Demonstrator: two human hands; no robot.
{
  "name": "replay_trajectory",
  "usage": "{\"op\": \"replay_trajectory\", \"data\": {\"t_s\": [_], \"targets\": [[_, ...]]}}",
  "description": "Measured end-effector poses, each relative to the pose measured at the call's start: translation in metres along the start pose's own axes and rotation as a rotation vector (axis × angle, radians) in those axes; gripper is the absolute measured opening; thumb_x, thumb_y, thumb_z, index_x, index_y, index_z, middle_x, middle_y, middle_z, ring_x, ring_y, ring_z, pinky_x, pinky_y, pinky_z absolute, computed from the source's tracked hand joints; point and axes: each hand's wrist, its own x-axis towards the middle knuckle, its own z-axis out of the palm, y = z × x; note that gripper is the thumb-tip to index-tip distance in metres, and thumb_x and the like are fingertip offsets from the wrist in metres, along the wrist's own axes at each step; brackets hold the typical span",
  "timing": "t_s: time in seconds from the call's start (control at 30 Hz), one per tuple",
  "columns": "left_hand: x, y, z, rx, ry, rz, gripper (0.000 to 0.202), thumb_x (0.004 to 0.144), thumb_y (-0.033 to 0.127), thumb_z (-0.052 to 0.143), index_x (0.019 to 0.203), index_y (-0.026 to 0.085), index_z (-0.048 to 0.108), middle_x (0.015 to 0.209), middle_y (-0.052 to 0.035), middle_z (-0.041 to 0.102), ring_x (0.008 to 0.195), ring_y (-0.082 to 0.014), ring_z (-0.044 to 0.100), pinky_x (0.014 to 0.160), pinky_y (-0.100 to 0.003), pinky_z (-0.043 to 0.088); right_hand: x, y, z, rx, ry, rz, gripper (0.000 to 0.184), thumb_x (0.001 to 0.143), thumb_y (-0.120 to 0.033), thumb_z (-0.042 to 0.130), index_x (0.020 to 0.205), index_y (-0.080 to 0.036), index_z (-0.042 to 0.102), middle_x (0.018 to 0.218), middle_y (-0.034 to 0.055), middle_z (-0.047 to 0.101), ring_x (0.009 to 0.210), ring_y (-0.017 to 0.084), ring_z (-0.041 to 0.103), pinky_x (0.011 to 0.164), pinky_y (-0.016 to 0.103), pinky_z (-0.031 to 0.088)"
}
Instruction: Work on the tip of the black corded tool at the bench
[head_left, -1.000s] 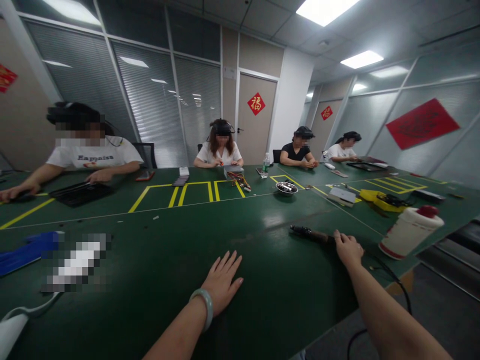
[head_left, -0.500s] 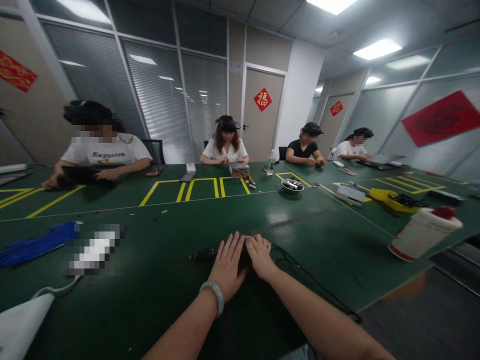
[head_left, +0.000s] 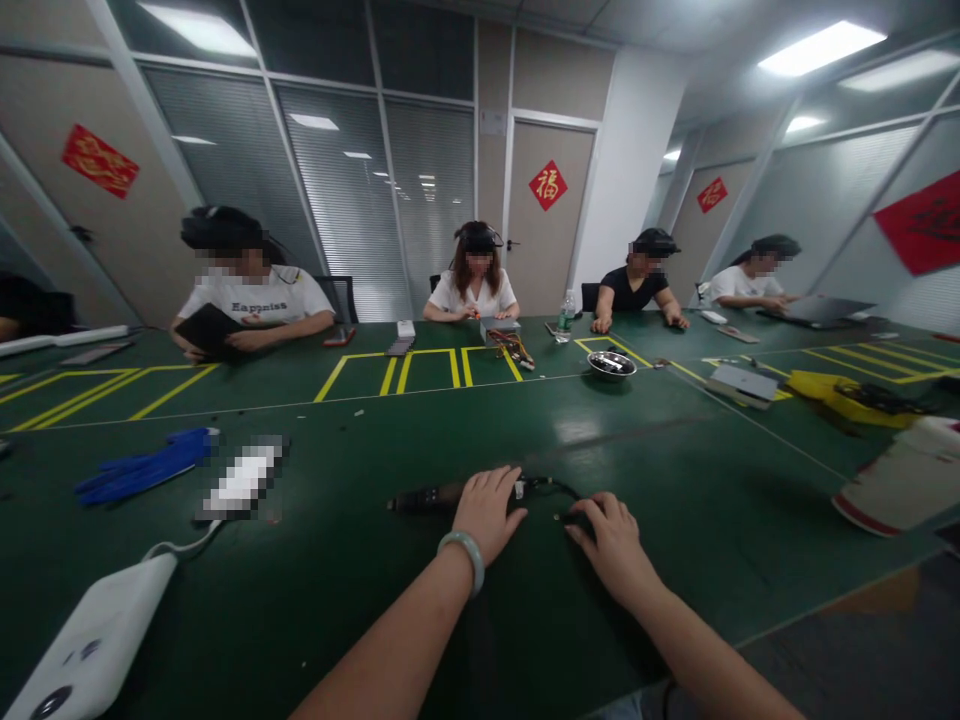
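A dark rod-shaped tool (head_left: 420, 497) with a black cord (head_left: 551, 486) lies on the green table (head_left: 360, 600) in front of me. My left hand (head_left: 487, 508), with a pale bracelet on the wrist, rests over the tool's right end, fingers curled onto it. My right hand (head_left: 611, 540) sits just to the right, fingers bent down over the cord near a small dark part; what is under them is hidden.
A white device (head_left: 90, 640) with a cable lies at the near left, blue gloves (head_left: 142, 468) beyond it. A white bottle with a red rim (head_left: 896, 480) lies at the right edge. A metal bowl (head_left: 611, 364) and yellow tape lines are farther off. Several people sit across the table.
My right hand brought the corded tool from the right side to the middle of the table. My left hand moved onto it, and my right hand then shifted right along the cord.
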Motion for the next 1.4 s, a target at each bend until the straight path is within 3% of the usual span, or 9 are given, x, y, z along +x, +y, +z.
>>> {"op": "replay_trajectory", "data": {"t_s": [0.1,0.2,0.4,0.57,0.67,0.77,0.97,1.13,1.4], "targets": [[0.004,0.000,-0.002,-0.024,-0.023,-0.037,0.042,0.089,0.032,0.055,0.130,0.028,0.045,0.127,-0.0032,0.054,0.115,-0.0238,0.049,0.099,-0.043,0.037,0.017,0.017,-0.002,0.092,-0.051,0.035,0.014,0.087,-0.034,0.052,0.086,-0.027,0.064,0.096,0.0034,0.060,0.093,0.023,0.053,0.085,0.039,0.038],[0.004,-0.001,-0.008,-0.040,-0.060,-0.045,0.038,0.090,0.028,0.055,0.127,0.029,0.048,0.123,-0.0019,0.056,0.111,-0.0230,0.050,0.096,-0.042,0.037,0.051,0.019,-0.009,0.221,0.004,0.190,0.020,0.088,-0.034,0.047,0.087,-0.023,0.063,0.092,0.0031,0.064,0.090,0.020,0.056,0.080,0.033,0.039],[-0.005,-0.016,-0.033,-0.111,-0.186,0.051,0.042,0.085,0.031,0.063,0.125,0.032,0.050,0.121,-0.0003,0.058,0.111,-0.0216,0.051,0.097,-0.038,0.036,0.102,-0.011,-0.009,0.262,-0.053,0.236,0.021,0.087,-0.036,0.049,0.094,-0.023,0.064,0.087,0.0018,0.066,0.077,0.017,0.058,0.064,0.026,0.036],[-0.021,-0.050,-0.060,-0.139,-0.233,0.003,0.040,0.085,0.031,0.062,0.123,0.033,0.051,0.121,0.0015,0.058,0.115,-0.0211,0.050,0.102,-0.040,0.032,0.083,-0.039,0.001,0.302,-0.254,0.107,0.012,0.081,-0.031,0.060,0.086,-0.026,0.069,0.083,-0.0013,0.067,0.077,0.015,0.059,0.064,0.024,0.037],[-0.027,-0.053,-0.067,-0.131,-0.201,-0.018,0.040,0.083,0.031,0.062,0.122,0.032,0.052,0.121,0.0009,0.058,0.115,-0.0215,0.050,0.104,-0.042,0.029,0.065,-0.049,0.004,0.270,-0.322,-0.009,0.012,0.082,-0.028,0.059,0.088,-0.026,0.069,0.090,-0.0012,0.067,0.083,0.015,0.059,0.072,0.025,0.038],[-0.025,-0.038,-0.061,-0.123,-0.129,0.016,0.046,0.077,0.031,0.067,0.120,0.029,0.052,0.121,-0.0005,0.057,0.116,-0.0224,0.049,0.106,-0.042,0.027,0.056,-0.057,0.006,0.165,-0.309,-0.140,0.012,0.085,-0.024,0.057,0.090,-0.025,0.068,0.095,-0.0001,0.066,0.087,0.015,0.058,0.081,0.028,0.037],[-0.015,-0.008,-0.036,-0.031,-0.072,-0.049,0.020,0.080,0.026,0.065,0.097,0.023,0.055,0.099,-0.0015,0.059,0.096,-0.0208,0.055,0.087,-0.035,0.041,0.065,-0.072,0.008,0.057,-0.199,-0.263,0.009,0.087,-0.021,0.055,0.087,-0.023,0.064,0.090,0.0020,0.065,0.084,0.018,0.059,0.080,0.031,0.038],[-0.010,-0.009,-0.030,0.030,-0.104,-0.076,0.014,0.082,0.024,0.063,0.092,0.022,0.053,0.096,-0.0012,0.057,0.091,-0.0194,0.056,0.082,-0.033,0.043,0.076,-0.079,0.016,0.063,-0.072,-0.192,0.012,0.089,-0.022,0.050,0.090,-0.022,0.062,0.094,0.0046,0.065,0.084,0.018,0.059,0.078,0.032,0.040],[-0.011,-0.014,-0.025,0.013,-0.080,-0.015,0.012,0.081,0.017,0.058,0.091,0.022,0.055,0.096,-0.0017,0.058,0.092,-0.0191,0.054,0.086,-0.033,0.041,0.061,-0.065,0.026,0.171,-0.129,-0.248,0.009,0.088,-0.021,0.054,0.089,-0.022,0.063,0.092,0.0016,0.065,0.087,0.016,0.059,0.082,0.031,0.039]]}}
